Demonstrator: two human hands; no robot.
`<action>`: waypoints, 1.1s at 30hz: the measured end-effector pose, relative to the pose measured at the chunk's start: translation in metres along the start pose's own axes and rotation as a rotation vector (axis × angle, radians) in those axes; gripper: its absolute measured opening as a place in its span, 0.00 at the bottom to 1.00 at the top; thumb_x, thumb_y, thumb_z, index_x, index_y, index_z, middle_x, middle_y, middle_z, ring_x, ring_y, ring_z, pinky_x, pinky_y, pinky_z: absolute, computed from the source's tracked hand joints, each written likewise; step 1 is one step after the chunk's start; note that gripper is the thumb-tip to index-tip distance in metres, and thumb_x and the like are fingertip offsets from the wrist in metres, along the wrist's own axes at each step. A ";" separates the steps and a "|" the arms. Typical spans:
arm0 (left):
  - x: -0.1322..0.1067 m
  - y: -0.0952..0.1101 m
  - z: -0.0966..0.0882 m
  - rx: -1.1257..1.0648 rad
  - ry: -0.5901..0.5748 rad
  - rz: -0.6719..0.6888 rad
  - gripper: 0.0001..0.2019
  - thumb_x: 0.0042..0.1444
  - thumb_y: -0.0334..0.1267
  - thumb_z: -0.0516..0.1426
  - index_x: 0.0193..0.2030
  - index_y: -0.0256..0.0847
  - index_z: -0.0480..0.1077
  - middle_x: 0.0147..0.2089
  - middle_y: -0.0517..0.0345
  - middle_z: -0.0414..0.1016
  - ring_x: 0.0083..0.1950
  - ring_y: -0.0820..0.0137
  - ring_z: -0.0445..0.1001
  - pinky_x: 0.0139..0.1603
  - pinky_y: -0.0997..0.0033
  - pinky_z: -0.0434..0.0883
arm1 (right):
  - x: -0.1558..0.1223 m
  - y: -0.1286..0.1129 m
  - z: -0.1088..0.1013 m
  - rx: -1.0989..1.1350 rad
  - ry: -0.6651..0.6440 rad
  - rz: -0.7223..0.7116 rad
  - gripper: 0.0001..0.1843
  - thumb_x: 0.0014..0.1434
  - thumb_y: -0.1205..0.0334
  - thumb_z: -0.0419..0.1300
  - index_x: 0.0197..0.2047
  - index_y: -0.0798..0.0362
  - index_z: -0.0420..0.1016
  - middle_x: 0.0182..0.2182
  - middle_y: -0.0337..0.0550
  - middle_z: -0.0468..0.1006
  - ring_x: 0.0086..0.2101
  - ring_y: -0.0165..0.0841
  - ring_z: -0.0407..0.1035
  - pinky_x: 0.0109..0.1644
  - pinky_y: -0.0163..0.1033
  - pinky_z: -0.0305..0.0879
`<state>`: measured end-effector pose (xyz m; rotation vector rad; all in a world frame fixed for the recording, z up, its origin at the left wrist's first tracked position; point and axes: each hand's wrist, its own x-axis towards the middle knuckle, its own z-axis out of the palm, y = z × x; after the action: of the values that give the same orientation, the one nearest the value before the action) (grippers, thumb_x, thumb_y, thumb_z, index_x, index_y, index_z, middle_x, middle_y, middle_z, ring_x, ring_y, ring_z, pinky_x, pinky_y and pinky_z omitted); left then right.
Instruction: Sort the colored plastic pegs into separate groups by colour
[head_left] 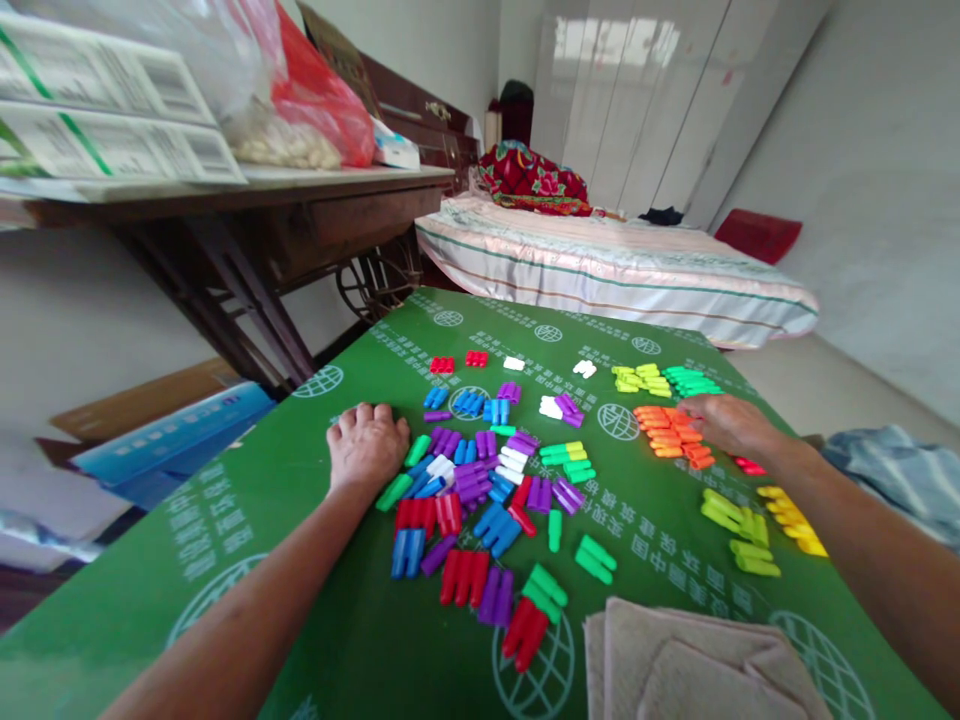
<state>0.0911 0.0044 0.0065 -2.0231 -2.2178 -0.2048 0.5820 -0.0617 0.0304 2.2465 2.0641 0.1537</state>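
Observation:
My left hand [367,446] lies palm down on the green board, its fingers a little bent and holding nothing. Just right of it spreads a loose mix of rounded plastic toy pieces: purple [472,482], blue [496,528], red [464,578], green [595,558] and white [512,464]. My right hand [724,422] reaches over the right side, fingertips together at the edge of a cluster of orange toy pieces [664,432]. Its fingers partly hide the piece they touch. Bright green pieces [691,381] and yellow-green pieces [641,379] lie just beyond that hand.
A folded beige cloth [697,665] lies at the board's near edge. More yellow-green pieces [739,525] and yellow pieces [793,520] sit near my right forearm. At the left stands a sewing-machine table [315,200] with boxes and bags. A bed [600,255] is behind the board.

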 end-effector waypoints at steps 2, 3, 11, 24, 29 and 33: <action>0.000 -0.001 0.001 0.001 -0.001 0.003 0.24 0.59 0.46 0.41 0.50 0.33 0.69 0.54 0.37 0.68 0.58 0.48 0.62 0.55 0.50 0.61 | -0.002 -0.001 -0.002 -0.016 -0.047 -0.005 0.19 0.58 0.64 0.53 0.51 0.49 0.76 0.44 0.48 0.81 0.45 0.40 0.74 0.44 0.38 0.65; 0.000 -0.001 0.002 0.002 0.002 0.004 0.24 0.59 0.46 0.41 0.49 0.33 0.69 0.54 0.37 0.68 0.58 0.48 0.62 0.55 0.50 0.61 | -0.003 -0.002 -0.005 -0.017 -0.059 -0.001 0.19 0.59 0.64 0.52 0.51 0.49 0.76 0.44 0.49 0.81 0.45 0.40 0.73 0.44 0.38 0.65; -0.006 0.000 0.002 -0.028 0.042 0.007 0.23 0.59 0.45 0.42 0.49 0.32 0.69 0.53 0.36 0.69 0.57 0.48 0.63 0.54 0.50 0.61 | -0.052 -0.059 -0.022 0.159 0.031 -0.120 0.16 0.62 0.58 0.49 0.43 0.46 0.78 0.42 0.42 0.81 0.40 0.36 0.74 0.42 0.36 0.67; -0.009 -0.010 0.011 -0.117 0.072 0.012 0.21 0.59 0.44 0.47 0.50 0.34 0.71 0.55 0.39 0.69 0.61 0.51 0.62 0.59 0.51 0.60 | -0.135 -0.182 0.022 0.628 0.311 -0.158 0.14 0.63 0.57 0.51 0.43 0.48 0.77 0.38 0.41 0.80 0.35 0.33 0.75 0.39 0.36 0.69; -0.007 -0.019 0.012 -0.164 0.053 0.034 0.23 0.57 0.46 0.50 0.54 0.34 0.69 0.61 0.40 0.66 0.64 0.52 0.60 0.63 0.52 0.59 | -0.133 -0.187 0.046 0.567 0.564 -0.134 0.15 0.65 0.60 0.49 0.39 0.52 0.76 0.38 0.44 0.79 0.38 0.34 0.73 0.43 0.36 0.67; -0.001 -0.025 0.013 -0.184 0.028 0.052 0.24 0.57 0.48 0.51 0.54 0.34 0.70 0.62 0.40 0.66 0.64 0.52 0.61 0.64 0.53 0.59 | -0.132 -0.190 0.051 0.509 0.613 -0.179 0.14 0.65 0.63 0.49 0.37 0.52 0.76 0.37 0.44 0.78 0.39 0.33 0.72 0.44 0.35 0.66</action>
<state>0.0662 0.0036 -0.0068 -2.1514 -2.1992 -0.4444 0.3905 -0.1767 -0.0469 2.4903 2.8886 0.3835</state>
